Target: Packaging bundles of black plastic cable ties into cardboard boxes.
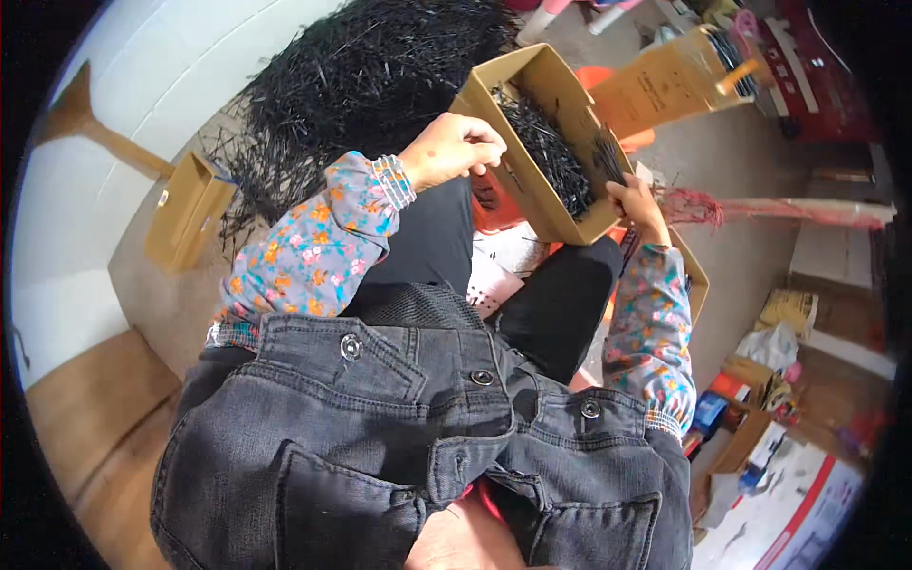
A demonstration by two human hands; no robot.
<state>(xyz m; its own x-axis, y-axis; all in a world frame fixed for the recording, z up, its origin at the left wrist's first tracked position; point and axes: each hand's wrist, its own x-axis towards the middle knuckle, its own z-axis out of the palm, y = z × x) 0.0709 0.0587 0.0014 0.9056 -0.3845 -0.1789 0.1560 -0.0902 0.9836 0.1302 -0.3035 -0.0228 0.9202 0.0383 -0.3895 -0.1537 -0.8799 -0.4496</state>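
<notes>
An open cardboard box (532, 85) rests tilted on my lap, partly filled with thin black strips (546, 152). My left hand (454, 149) hovers at the box's near left edge, fingers curled together as if pinching something small; what it holds is hidden. My right hand (635, 201) grips a bundle of black strips (608, 157) at the box's right wall. A large heap of the same black strips (351, 81) lies on the floor beyond my left arm.
A small open cardboard box (188, 209) sits on the floor at left. Another cardboard box (665, 81) with strips stands behind at upper right. A red-bristled broom (760, 209) lies to the right. Packages and cartons (760, 418) clutter the lower right.
</notes>
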